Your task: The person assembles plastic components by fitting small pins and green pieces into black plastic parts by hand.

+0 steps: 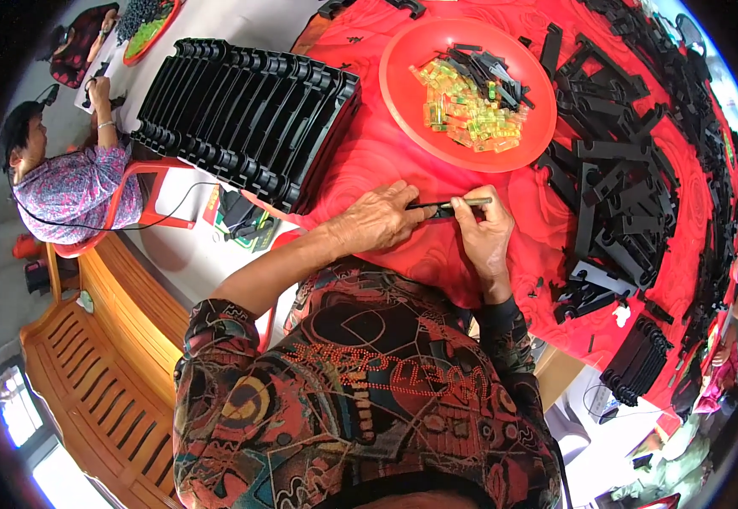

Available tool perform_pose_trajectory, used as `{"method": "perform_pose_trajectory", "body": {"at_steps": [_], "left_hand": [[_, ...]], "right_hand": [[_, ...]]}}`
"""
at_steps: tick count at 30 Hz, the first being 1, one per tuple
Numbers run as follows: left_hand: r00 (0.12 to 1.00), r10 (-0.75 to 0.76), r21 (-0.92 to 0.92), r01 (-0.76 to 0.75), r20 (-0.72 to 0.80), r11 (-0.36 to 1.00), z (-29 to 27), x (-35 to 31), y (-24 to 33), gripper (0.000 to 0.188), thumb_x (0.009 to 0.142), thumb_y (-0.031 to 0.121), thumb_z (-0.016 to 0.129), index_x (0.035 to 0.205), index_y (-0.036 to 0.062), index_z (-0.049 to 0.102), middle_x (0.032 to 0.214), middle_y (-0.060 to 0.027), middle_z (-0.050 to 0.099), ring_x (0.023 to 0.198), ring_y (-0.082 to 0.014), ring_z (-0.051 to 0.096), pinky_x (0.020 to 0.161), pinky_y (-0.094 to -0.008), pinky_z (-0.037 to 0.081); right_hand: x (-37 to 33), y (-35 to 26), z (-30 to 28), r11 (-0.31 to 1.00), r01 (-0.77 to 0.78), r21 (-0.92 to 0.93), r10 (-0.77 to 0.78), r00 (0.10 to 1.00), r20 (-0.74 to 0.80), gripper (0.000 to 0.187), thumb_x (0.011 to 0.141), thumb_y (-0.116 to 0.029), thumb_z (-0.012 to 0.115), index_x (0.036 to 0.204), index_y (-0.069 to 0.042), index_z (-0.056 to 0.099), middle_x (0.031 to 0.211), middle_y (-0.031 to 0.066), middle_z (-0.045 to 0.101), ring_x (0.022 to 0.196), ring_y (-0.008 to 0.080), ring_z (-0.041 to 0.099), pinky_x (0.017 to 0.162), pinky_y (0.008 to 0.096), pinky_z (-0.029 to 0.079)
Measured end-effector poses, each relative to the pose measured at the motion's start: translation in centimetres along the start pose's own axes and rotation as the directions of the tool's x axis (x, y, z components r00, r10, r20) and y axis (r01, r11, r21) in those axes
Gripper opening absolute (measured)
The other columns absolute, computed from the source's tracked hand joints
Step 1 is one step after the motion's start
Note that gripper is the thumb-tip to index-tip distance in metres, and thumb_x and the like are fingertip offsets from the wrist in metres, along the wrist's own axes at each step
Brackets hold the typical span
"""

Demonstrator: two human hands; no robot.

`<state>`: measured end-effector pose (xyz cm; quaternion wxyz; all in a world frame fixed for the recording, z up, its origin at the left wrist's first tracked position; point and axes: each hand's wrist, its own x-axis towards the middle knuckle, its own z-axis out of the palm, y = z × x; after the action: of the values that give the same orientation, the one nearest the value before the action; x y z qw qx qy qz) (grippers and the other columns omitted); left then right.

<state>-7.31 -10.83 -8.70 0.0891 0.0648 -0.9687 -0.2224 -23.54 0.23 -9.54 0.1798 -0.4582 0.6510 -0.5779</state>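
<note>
My left hand [379,219] is closed with its fingertips pinching a small black plastic part [443,212] just above the red cloth. My right hand [486,239] grips a thin pen-like tool [478,202], its tip touching or very near that part; the exact kind of tool is too small to tell. Beyond both hands lies a round red plate [399,89] with clear yellow-green pieces [471,123] and slim black pieces [492,72]. Left of my left hand stands a large stack of black ribbed plastic parts [246,114].
Long black plastic parts [615,187] lie heaped to the right on the red cloth [424,267]. A smaller black stack [638,360] sits near the right edge. At left are a wooden bench [114,373], a red chair [161,165] and a seated person [76,187].
</note>
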Motion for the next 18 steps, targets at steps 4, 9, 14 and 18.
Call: {"method": "perform_pose_trajectory", "body": {"at_steps": [4,9,14,18], "left_hand": [[1.000,-0.008,0.035,0.008,-0.008,0.999,-0.3,-0.2,0.3,0.041,0.074,0.017,0.060,0.114,0.0078,0.058,0.089,-0.0133,0.050,0.086,-0.0301,0.052,0.075,-0.0385,0.048],[0.992,-0.016,0.012,0.018,-0.125,1.000,0.7,-0.7,0.1,0.031,0.075,0.018,0.063,0.104,0.0066,0.061,0.085,-0.0125,0.051,0.083,-0.0307,0.054,0.078,-0.0392,0.048],[0.966,0.020,0.056,-0.006,-0.256,0.998,2.2,-1.8,-0.3,0.019,0.076,0.018,0.063,0.091,0.0051,0.061,0.087,-0.0118,0.054,0.085,-0.0313,0.056,0.081,-0.0388,0.048],[0.958,0.038,0.076,-0.017,-0.285,0.997,2.1,-1.8,-0.1,0.016,0.077,0.017,0.063,0.086,0.0038,0.060,0.091,-0.0126,0.057,0.087,-0.0310,0.058,0.085,-0.0384,0.047]], "right_hand": [[0.2,0.1,0.0,0.999,-0.052,-0.010,0.052,0.998,0.023,0.018,0.077,0.002,0.065,0.074,-0.002,0.048,0.065,0.0033,0.046,0.058,0.0086,0.044,0.052,0.0246,0.039],[-0.4,0.7,-0.4,0.984,-0.152,0.091,0.150,0.988,0.024,0.017,0.078,0.000,0.066,0.075,-0.004,0.049,0.066,-0.0008,0.047,0.059,0.0051,0.041,0.053,0.0225,0.038],[-2.3,-0.4,-1.8,0.969,-0.079,0.233,0.124,0.974,-0.187,0.014,0.084,-0.006,0.064,0.080,-0.005,0.051,0.067,-0.0047,0.049,0.058,0.0025,0.045,0.051,0.0180,0.039],[-3.3,-0.4,-2.6,0.965,-0.106,0.240,0.168,0.952,-0.256,0.013,0.085,-0.008,0.062,0.080,-0.005,0.051,0.067,-0.0027,0.051,0.055,0.0040,0.048,0.050,0.0186,0.042]]}}
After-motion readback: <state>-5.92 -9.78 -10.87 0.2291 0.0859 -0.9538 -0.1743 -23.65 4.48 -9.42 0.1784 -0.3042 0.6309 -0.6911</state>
